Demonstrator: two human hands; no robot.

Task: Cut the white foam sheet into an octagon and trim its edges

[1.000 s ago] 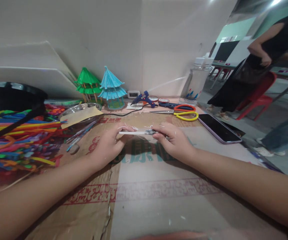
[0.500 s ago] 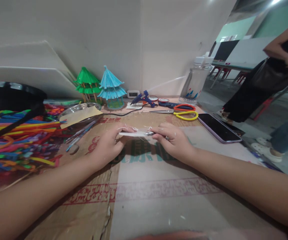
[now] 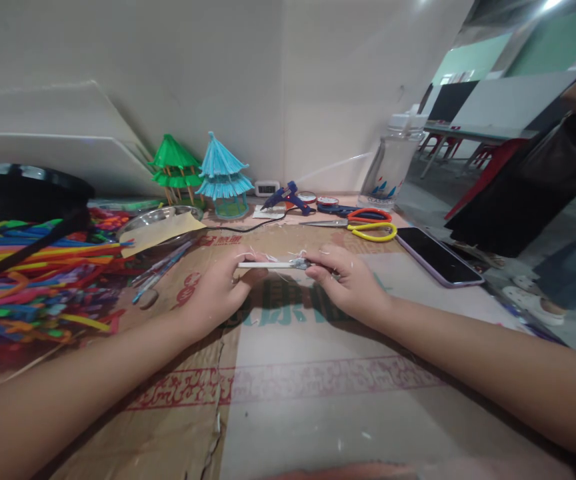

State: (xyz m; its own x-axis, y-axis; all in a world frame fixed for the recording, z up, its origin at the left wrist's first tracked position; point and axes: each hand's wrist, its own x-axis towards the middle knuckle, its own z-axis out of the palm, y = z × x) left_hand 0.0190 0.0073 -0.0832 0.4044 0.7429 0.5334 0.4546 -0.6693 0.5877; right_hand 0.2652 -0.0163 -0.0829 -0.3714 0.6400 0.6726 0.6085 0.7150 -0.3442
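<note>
Fingers and thumb of my left hand (image 3: pixel 225 283) are closed on a thin white strip (image 3: pixel 273 265), held level just above the cardboard. At the strip's right end is a small silvery-grey piece (image 3: pixel 299 264), pinched in my right hand (image 3: pixel 345 280); its exact kind is hard to make out. Fine white shreds cling to both hands around the fingertips. Beneath them lies a printed cardboard sheet (image 3: pixel 168 407), partly under a pale translucent covering (image 3: pixel 328 413).
Colourful pipe cleaners (image 3: pixel 43 287) crowd the left, near a metal bowl (image 3: pixel 143 217). Behind stand a green paper pavilion (image 3: pixel 173 160), a blue one (image 3: pixel 223 173), a glue gun (image 3: pixel 287 198), scissors (image 3: pixel 373 230) and a bottle (image 3: pixel 391 167). A phone (image 3: pixel 441 257) lies right; a person (image 3: pixel 523 193) stands beyond.
The white strip has tilted from showing its flat face to looking thin, edge-on. My hands have barely shifted. The person at the right has moved further right.
</note>
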